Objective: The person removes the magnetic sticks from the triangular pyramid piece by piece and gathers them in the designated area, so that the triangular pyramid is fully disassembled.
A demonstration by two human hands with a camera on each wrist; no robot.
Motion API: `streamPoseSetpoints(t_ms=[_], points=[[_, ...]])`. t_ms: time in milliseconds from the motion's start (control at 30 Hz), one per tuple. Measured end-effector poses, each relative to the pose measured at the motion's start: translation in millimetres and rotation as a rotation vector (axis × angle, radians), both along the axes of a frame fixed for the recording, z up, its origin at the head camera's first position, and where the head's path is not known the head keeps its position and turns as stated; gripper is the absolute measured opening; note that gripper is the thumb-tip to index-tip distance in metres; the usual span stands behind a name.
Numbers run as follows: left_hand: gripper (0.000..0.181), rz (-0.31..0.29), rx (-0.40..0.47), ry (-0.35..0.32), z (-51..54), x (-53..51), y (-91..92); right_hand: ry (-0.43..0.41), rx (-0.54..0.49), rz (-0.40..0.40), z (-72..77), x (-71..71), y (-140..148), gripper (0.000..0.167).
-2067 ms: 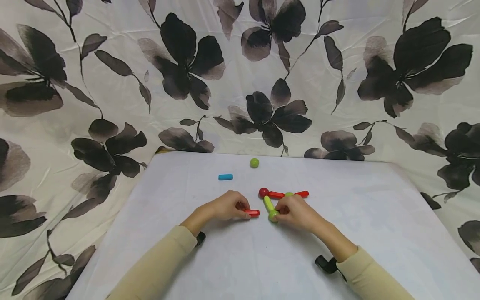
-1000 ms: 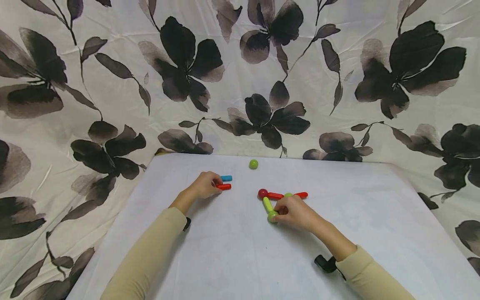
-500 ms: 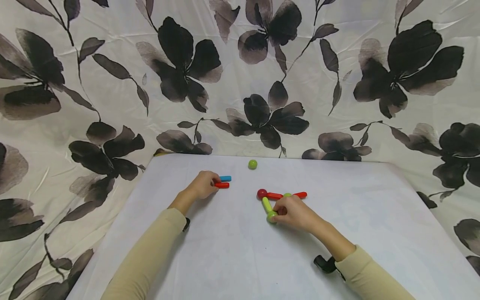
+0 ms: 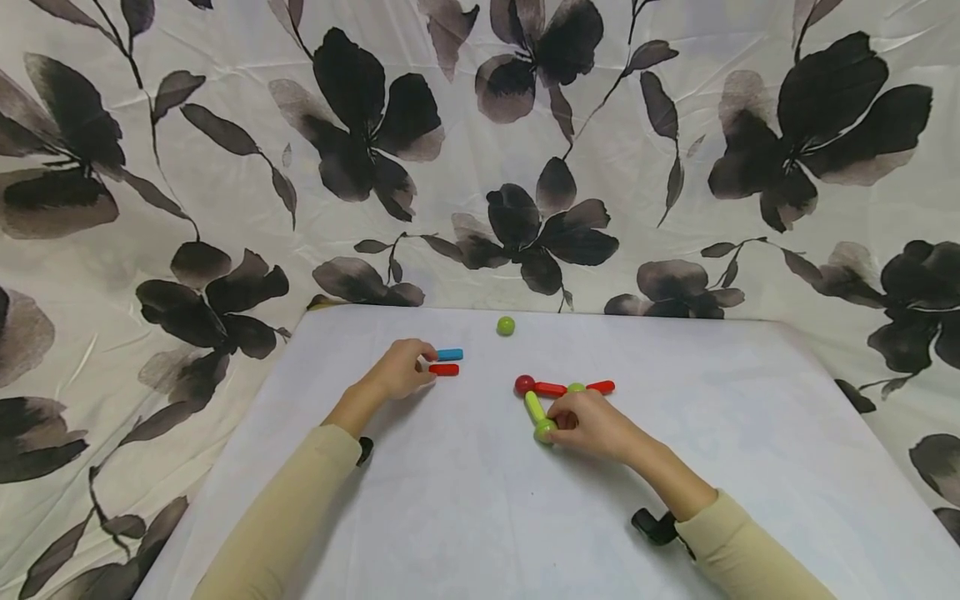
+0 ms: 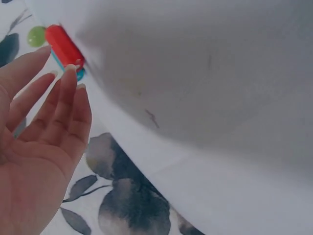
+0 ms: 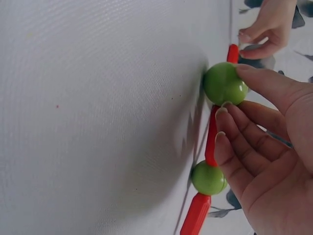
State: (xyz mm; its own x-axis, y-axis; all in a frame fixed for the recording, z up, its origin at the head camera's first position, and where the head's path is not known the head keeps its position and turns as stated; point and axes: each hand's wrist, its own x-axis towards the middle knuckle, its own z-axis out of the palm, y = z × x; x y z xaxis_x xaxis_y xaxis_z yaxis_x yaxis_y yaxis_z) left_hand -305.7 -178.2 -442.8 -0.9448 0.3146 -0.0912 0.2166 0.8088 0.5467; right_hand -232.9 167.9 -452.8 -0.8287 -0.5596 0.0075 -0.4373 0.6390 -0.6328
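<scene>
My left hand point(image 4: 399, 369) is at the left ends of a red stick point(image 4: 444, 370) and a blue stick point(image 4: 450, 355), which lie side by side. Its thumb and fingers are parted in the left wrist view, close to the red stick point(image 5: 65, 47) but not around it. My right hand point(image 4: 592, 423) pinches a green ball point(image 6: 225, 84) between thumb and fingers. From that ball a light green stick point(image 4: 535, 407) runs up to a dark red ball point(image 4: 525, 385). A red stick point(image 4: 551, 389), another green ball point(image 4: 575, 387) and a further red stick point(image 4: 601, 387) continue the chain rightward.
A loose green ball point(image 4: 506, 326) sits near the far edge of the white table point(image 4: 480, 517). A floral cloth point(image 4: 420, 167) hangs behind the table. Black wrist cameras point(image 4: 654, 527) are strapped under the sleeves.
My left hand carried the red stick leftward and away from me, laid it beside the blue stick, and has just let go. The right hand has kept its pinch on the green ball.
</scene>
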Motion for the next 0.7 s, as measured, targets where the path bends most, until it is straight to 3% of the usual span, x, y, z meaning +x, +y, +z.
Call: streamPoseSetpoints(t_ms=[167,300,400,567,700], points=[[0.034,-0.044,0.016,0.035,3.7,8.9,5.3,-0.008,-0.027,0.056,-1.0,2.0,0.5,0.027],[0.034,-0.139,0.046,0.079,4.5,19.4,17.4,-0.019,-0.048,0.097,-2.4,5.0,-2.4,0.027],[0.033,-0.221,0.063,0.095,5.3,28.1,31.4,-0.007,-0.049,0.084,-2.0,6.5,-5.5,0.027],[0.036,-0.277,0.064,0.005,1.4,43.9,57.2,0.101,0.009,0.025,-2.1,3.4,-11.2,0.028],[0.032,-0.336,0.067,-0.079,-5.4,54.1,75.6,0.177,0.06,0.048,-5.3,-1.2,-16.4,0.022]])
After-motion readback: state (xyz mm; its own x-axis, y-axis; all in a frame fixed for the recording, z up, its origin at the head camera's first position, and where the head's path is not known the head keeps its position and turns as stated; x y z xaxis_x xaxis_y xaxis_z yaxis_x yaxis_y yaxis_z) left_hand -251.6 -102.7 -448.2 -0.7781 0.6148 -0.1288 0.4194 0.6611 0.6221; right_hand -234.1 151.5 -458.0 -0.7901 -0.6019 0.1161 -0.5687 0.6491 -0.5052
